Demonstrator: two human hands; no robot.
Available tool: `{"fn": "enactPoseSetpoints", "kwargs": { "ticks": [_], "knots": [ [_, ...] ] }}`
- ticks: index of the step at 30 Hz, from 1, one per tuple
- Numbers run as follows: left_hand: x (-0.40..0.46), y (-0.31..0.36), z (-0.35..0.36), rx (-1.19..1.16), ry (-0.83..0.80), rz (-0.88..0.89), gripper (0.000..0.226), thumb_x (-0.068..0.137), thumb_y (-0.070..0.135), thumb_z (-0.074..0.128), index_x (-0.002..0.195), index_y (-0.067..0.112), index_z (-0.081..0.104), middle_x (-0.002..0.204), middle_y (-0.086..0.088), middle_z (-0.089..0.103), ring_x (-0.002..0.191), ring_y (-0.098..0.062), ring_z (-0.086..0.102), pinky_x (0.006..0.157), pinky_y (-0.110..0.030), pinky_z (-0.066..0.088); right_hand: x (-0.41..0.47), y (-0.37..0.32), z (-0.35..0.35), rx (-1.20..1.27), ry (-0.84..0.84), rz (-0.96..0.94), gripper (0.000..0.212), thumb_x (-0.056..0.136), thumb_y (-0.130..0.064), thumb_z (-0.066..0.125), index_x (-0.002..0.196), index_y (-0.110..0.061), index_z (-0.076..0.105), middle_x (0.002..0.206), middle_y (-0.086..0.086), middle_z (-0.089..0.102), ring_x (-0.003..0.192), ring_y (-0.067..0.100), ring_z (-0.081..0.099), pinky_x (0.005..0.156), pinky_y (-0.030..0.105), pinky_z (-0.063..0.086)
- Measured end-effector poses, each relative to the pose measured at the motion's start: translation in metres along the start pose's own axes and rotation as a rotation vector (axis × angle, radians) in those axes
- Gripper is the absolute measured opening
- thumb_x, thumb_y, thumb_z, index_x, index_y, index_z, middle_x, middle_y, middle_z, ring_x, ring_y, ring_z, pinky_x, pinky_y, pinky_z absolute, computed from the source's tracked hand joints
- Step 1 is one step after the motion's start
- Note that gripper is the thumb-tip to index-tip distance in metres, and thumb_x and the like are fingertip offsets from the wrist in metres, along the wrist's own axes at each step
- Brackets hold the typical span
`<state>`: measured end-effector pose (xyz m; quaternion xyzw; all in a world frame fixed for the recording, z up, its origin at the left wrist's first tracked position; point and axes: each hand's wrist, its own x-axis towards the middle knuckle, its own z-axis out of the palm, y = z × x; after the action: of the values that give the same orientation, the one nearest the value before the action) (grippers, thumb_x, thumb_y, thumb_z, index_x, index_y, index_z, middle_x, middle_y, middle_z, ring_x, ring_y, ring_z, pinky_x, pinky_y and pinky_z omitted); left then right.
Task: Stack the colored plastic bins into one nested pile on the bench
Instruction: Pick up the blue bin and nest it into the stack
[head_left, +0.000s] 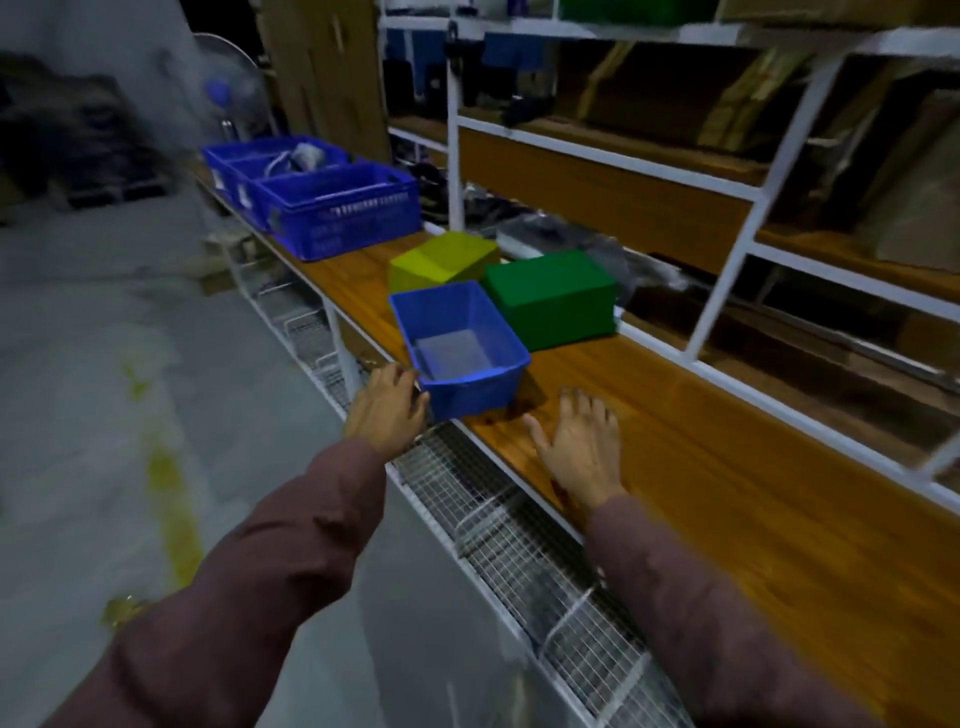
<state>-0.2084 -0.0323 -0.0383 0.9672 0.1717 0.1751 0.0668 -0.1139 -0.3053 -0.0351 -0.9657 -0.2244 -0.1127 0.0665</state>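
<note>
Blue bin (460, 345): upright and empty, mouth up, at the front edge of the wooden worktop (701, 441); its near left corner reaches that edge.
Long axis: runs away from the person and a little to the left, so a short end faces the hands.
Green bin (553, 296): upside down, just behind and to the right of the blue bin, close to it or touching.
Yellow bin (441, 260): tipped over, bottom up and slanted, just behind the blue bin and left of the green one.
Left hand (387, 410): at the blue bin's near left corner, fingers curled against the rim; it looks like contact, but whether it has a firm hold cannot be told.
Right hand (579, 444): spread flat, palm down, holding nothing, over bare worktop just to the right of the blue bin's near end and apart from it.
Nearer hand: the left one, already at the bin.
Stage: none nested yet, judging by how the three lie.
Open room: clear wood to the right; large blue crates (332, 205) crowd the far left, and the shelf frame (727, 260) stands behind.
Risk: the bin could slide off the front edge.
</note>
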Motion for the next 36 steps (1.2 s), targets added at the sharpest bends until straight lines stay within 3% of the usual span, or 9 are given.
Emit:
{"fn": "enactPoseSetpoints", "kwargs": {
  "ticks": [4,11,16,19,25,27,29,32,36],
  "knots": [
    [0.057,-0.023,0.009,0.014,-0.014,-0.022,0.04,0.096,0.038,0.054,0.129,0.016,0.059,0.128,-0.01,0.058,0.115,-0.034,0.058,0.083,-0.048,0.056,0.053,-0.035,0.028,0.156,-0.075,0.1,0.087,0.097,-0.074,0.027,0.147,-0.007,0.05,0.138,0.016,0.061,0.124,0.035,0.055,0.099,0.05,0.043],
    [0.165,-0.044,0.022,0.053,-0.058,-0.01,0.043,0.1,0.041,0.053,0.135,0.015,0.055,0.132,-0.011,0.055,0.121,-0.035,0.055,0.089,-0.049,0.054,0.135,-0.072,0.084,0.874,-0.401,0.479,0.085,0.09,-0.077,0.044,0.137,-0.006,0.049,0.125,0.019,0.069,0.114,0.042,0.066,0.095,0.048,0.052],
    [0.219,-0.044,0.044,0.081,-0.125,0.032,0.049,0.105,0.043,0.046,0.145,0.016,0.048,0.14,-0.009,0.05,0.126,-0.032,0.05,0.087,-0.047,0.053,0.165,-0.086,0.112,0.865,-0.361,0.594,0.065,0.084,-0.071,0.053,0.119,-0.016,0.046,0.105,0.008,0.075,0.089,0.034,0.075,0.084,0.046,0.059],
    [0.247,-0.048,0.061,0.081,-0.162,0.07,0.051,0.104,0.043,0.046,0.148,0.016,0.046,0.147,-0.01,0.048,0.133,-0.032,0.047,0.095,-0.049,0.051,0.178,-0.079,0.138,0.861,-0.344,0.654,0.076,0.069,-0.074,0.047,0.12,-0.018,0.045,0.099,0.005,0.076,0.08,0.033,0.077,0.079,0.046,0.062],
    [0.287,-0.054,0.092,0.151,-0.298,-0.093,0.061,0.104,0.04,0.04,0.158,0.015,0.031,0.16,-0.018,0.033,0.145,-0.038,0.032,0.112,-0.052,0.033,0.172,-0.06,0.101,0.729,-0.248,0.779,0.055,0.095,-0.051,0.053,0.135,-0.016,0.04,0.117,0.012,0.072,0.106,0.037,0.07,0.08,0.041,0.05],
    [0.288,-0.045,0.105,0.102,-0.398,-0.162,0.059,0.104,0.038,0.036,0.159,0.015,0.03,0.153,-0.023,0.039,0.141,-0.041,0.035,0.112,-0.05,0.031,0.159,-0.046,0.097,0.695,-0.177,0.857,0.061,0.095,-0.057,0.051,0.139,-0.017,0.038,0.117,0.011,0.072,0.106,0.037,0.07,0.084,0.045,0.055],
    [0.284,-0.03,0.117,0.142,-0.442,-0.095,0.053,0.102,0.032,0.039,0.153,0.017,0.041,0.14,-0.024,0.047,0.13,-0.043,0.043,0.108,-0.046,0.035,0.144,-0.028,0.097,0.712,-0.098,0.923,0.069,0.092,-0.063,0.05,0.142,-0.016,0.037,0.119,0.011,0.072,0.108,0.038,0.07,0.086,0.047,0.057],
    [0.273,0.001,0.124,0.146,-0.403,0.12,0.047,0.095,0.022,0.048,0.141,0.017,0.053,0.124,-0.022,0.054,0.117,-0.042,0.054,0.101,-0.045,0.045,0.109,0.0,0.087,0.675,-0.013,0.993,0.053,0.098,-0.05,0.054,0.13,-0.01,0.039,0.114,0.018,0.072,0.105,0.042,0.07,0.079,0.046,0.056],
    [0.249,0.063,0.117,-0.091,-0.475,0.245,0.07,0.096,0.018,0.05,0.161,0.019,0.023,0.136,-0.028,0.049,0.119,-0.05,0.058,0.096,-0.053,0.049,0.048,0.049,0.055,0.636,0.052,1.068,0.044,0.103,-0.029,0.055,0.136,-0.004,0.04,0.107,0.021,0.07,0.1,0.045,0.069,0.068,0.04,0.045]
  ]
}}
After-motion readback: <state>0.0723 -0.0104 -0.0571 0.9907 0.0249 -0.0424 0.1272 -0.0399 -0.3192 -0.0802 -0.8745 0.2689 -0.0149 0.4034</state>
